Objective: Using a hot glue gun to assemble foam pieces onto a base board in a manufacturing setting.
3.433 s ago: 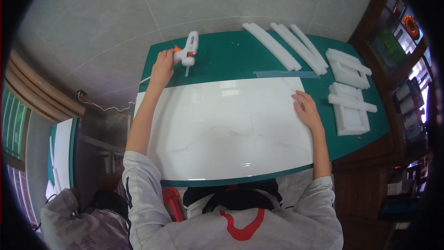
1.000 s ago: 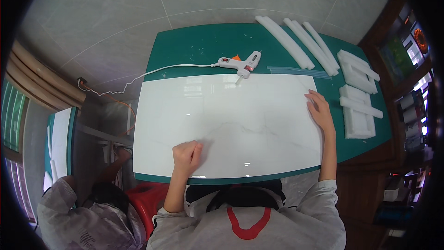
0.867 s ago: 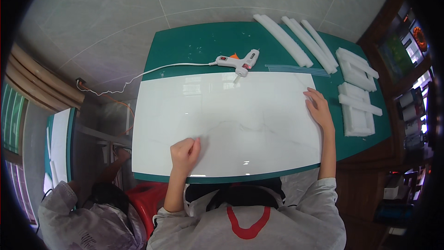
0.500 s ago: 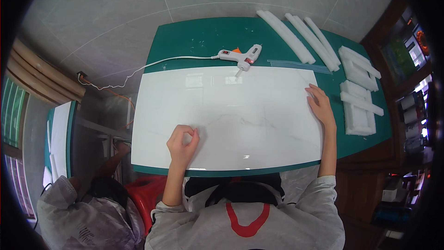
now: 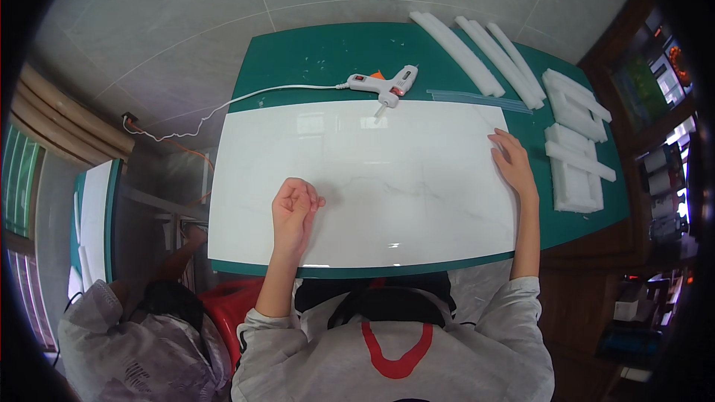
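A large glossy white board [image 5: 402,216] with faint grey veins lies flat on a green tabletop. Over its left part my left hand [image 5: 293,212] is raised, fingers curled in with the thumb against them; whatever they hold, if anything, is hidden. My right hand [image 5: 514,162] rests on the board's right edge, its fingers loosely apart and nothing in them. Beyond the board's far edge lies a white hot glue gun [image 5: 376,86], a clear glue stick [image 5: 380,111] poking out of its back end over the board.
White foam strips [image 5: 500,62] lie at the far right, near thin translucent sticks [image 5: 477,99]. Two white foam blocks [image 5: 575,182] with crosspieces sit at the right edge. The glue gun's cord [image 5: 246,97] runs left to an outlet. Another person [image 5: 145,335] sits at lower left by a red stool [image 5: 227,309].
My left hand has risen slightly away from me, and its ring of thumb and finger has turned into a loose curl. My right hand stays at the board's edge.
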Tool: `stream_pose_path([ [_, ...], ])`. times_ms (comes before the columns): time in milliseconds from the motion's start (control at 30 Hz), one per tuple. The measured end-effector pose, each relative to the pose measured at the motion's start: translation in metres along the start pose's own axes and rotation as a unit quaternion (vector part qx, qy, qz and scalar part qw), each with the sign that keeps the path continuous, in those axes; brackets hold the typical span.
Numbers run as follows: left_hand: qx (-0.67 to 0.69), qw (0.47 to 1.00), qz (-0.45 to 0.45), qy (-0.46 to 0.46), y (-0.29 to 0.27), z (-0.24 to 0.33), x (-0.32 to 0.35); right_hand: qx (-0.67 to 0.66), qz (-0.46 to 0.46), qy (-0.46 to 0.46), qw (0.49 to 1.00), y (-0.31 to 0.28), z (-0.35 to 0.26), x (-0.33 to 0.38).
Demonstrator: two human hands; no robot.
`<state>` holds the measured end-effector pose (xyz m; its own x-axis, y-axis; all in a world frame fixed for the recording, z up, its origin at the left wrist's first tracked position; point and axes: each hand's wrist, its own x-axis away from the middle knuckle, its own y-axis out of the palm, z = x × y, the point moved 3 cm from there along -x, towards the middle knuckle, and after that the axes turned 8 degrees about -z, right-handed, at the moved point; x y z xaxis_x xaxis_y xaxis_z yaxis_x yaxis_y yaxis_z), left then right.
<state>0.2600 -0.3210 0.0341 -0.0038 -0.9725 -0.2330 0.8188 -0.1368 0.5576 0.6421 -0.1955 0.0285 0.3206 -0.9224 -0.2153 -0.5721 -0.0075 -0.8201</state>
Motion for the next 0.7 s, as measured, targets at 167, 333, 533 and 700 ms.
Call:
stream_pose_path([
  [167, 0.119, 0.979, 0.152, -0.068, -0.015, -0.002, 0.002, 0.002, -0.004, 0.009, 1.000, -0.001, 0.001, 0.001],
  [333, 0.235, 0.952, 0.196, -0.010, -0.030, -0.001, 0.003, -0.008, -0.007, 0.013, 1.000, -0.002, 0.000, 0.002],
  [533, 0.297, 0.932, 0.207, 0.018, -0.036, 0.001, 0.005, -0.011, -0.007, 0.010, 1.000, -0.001, -0.001, 0.001],
  [700, 0.315, 0.922, 0.222, 0.024, -0.043, -0.002, 0.006, -0.006, -0.006, 0.012, 1.000, -0.001, -0.002, 0.001],
])
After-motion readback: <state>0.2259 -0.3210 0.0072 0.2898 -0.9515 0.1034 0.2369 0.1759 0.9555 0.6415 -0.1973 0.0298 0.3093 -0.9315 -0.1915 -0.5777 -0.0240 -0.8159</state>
